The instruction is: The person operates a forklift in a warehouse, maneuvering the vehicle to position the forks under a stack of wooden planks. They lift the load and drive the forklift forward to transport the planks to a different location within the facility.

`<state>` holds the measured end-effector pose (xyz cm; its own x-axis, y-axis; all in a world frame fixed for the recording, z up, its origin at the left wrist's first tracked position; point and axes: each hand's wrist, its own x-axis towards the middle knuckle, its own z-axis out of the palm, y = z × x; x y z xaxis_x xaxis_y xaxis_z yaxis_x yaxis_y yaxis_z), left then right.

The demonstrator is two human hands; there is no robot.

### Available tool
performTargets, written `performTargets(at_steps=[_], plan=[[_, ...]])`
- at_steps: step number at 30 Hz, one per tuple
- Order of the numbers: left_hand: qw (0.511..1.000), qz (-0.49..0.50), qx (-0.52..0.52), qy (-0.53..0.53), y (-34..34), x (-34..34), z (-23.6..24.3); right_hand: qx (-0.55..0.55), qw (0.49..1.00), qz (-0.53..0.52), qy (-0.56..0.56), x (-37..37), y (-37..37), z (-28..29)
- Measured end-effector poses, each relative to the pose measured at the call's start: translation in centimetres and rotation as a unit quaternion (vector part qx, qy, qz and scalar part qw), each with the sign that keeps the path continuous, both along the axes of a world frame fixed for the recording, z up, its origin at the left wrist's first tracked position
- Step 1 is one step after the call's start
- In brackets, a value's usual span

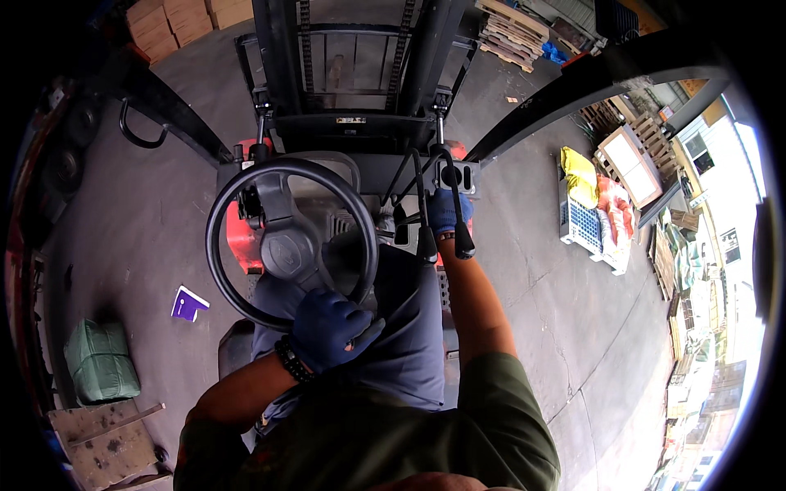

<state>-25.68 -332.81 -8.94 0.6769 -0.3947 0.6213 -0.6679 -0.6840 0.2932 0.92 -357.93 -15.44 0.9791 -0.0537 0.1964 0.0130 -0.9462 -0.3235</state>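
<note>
I sit at a forklift's controls. My left hand (332,327), in a blue glove, is curled over the lower rim of the black steering wheel (214,237). My right hand (447,211), also in a blue glove, reaches forward among the tall black control levers (421,196) on the right, just below a cup holder (454,176); its fingers are mostly hidden, so what it holds cannot be made out. The black mast (352,119) stands upright ahead of the wheel.
Stacked boxes (168,24) and wooden pallets (512,33) stand ahead. On the right are yellow sacks (579,176) on a crate (581,229), boards and more pallets. On the left lie a green bale (102,360), a wooden board (102,442) and a purple flat item (189,304) on the concrete floor.
</note>
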Motion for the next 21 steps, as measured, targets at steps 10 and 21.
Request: performTargets(at_steps=[10,21], plan=[[0.998,-0.036,0.031,0.051,-2.0,1.9,-4.0,-0.092,0.993,-0.01,-0.071,5.2,-6.6,-12.3],[0.977,0.177,-0.121,-0.019,-28.7,-12.4,-0.7,-0.048,0.998,0.038,0.003,-10.2,-47.2,-5.0]])
